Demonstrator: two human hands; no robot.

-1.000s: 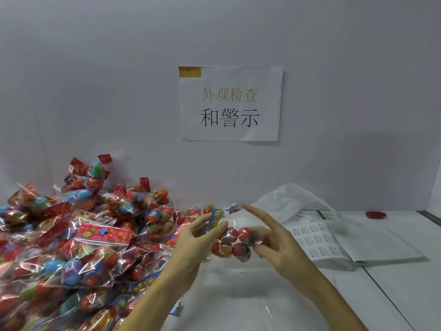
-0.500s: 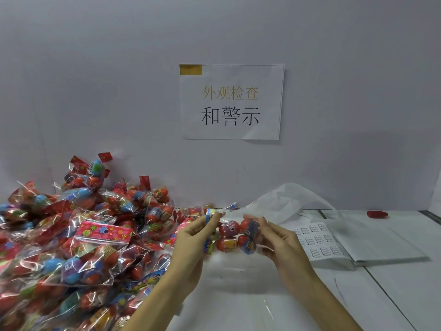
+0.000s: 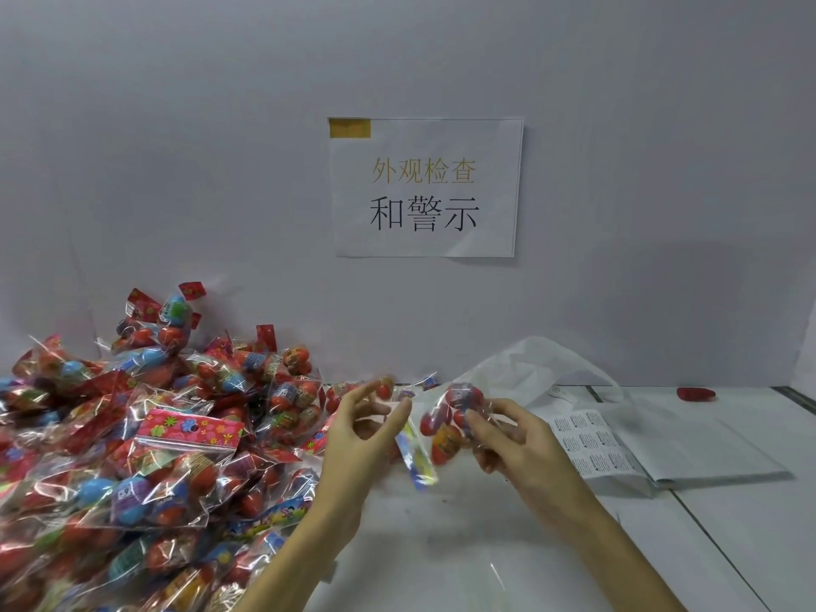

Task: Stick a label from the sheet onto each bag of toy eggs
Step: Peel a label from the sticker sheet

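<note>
Two hands working at centre frame above the white table (image 3: 728,545). Right hand (image 3: 521,452) gripping a clear bag of toy eggs (image 3: 450,424), fingers curled round the egg end, bag held off the table surface. Bag's coloured header strip (image 3: 417,452) hanging down to the lower left, blurred. Left hand (image 3: 357,435) just left of the bag, fingers loosely spread and relaxed; contact with the bag's film not possible to tell through the blur. Large pile of filled bags (image 3: 132,435) filling the left and lower left of the frame, heaped against the grey wall (image 3: 176,148). Label sheet (image 3: 591,443) lying flat right of centre, just beside the right hand, rows of small printed labels showing, resting on white papers (image 3: 706,443). Crumpled white plastic bag (image 3: 530,364) lying behind the held bag. Small red item (image 3: 696,394) sitting at far right near the wall. Paper sign (image 3: 426,187) with printed characters hanging at upper centre, yellow tape (image 3: 349,128) at its top left corner.
</note>
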